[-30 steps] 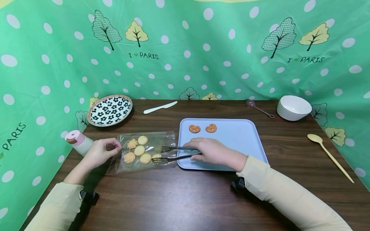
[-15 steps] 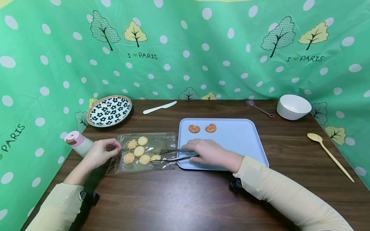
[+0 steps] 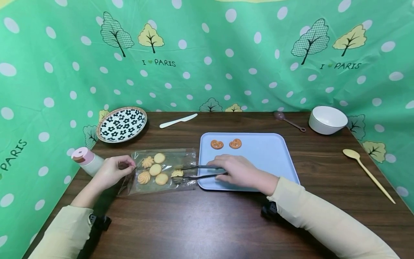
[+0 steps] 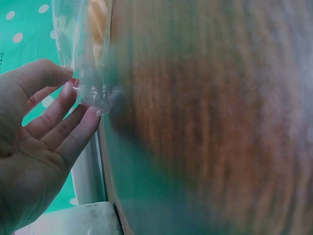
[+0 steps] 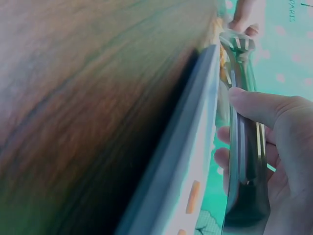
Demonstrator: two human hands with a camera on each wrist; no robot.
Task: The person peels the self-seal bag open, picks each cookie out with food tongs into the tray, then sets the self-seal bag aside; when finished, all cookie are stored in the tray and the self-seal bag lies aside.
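My left hand (image 3: 111, 172) pinches the left edge of a clear plastic bag (image 3: 187, 156) lying on the table; the left wrist view shows the thumb and fingertips at the film (image 4: 90, 93). Several pale cookies (image 3: 155, 169) lie in the bag. My right hand (image 3: 240, 172), over the tray's front left part, holds metal tongs (image 3: 202, 176) by their two arms. The forked tong ends reach leftward over the bag's right part; whether they are inside its opening is hard to tell. A ridged cookie (image 3: 177, 173) lies between those ends, beside the lower one.
Two pretzel-shaped cookies (image 3: 235, 143) sit on the blue tray (image 3: 271, 154). Behind are a flower-patterned plate (image 3: 122, 125), a white knife (image 3: 178, 121), a brown spoon (image 3: 289, 121) and a white bowl (image 3: 328, 120). A pink-topped bottle (image 3: 86, 160) stands left; a yellow spoon (image 3: 368, 175) lies right.
My right hand and the tongs have shifted slightly right over the last half second. The ridged cookie has moved a little right and away, apart from the round one. My left hand stays put.
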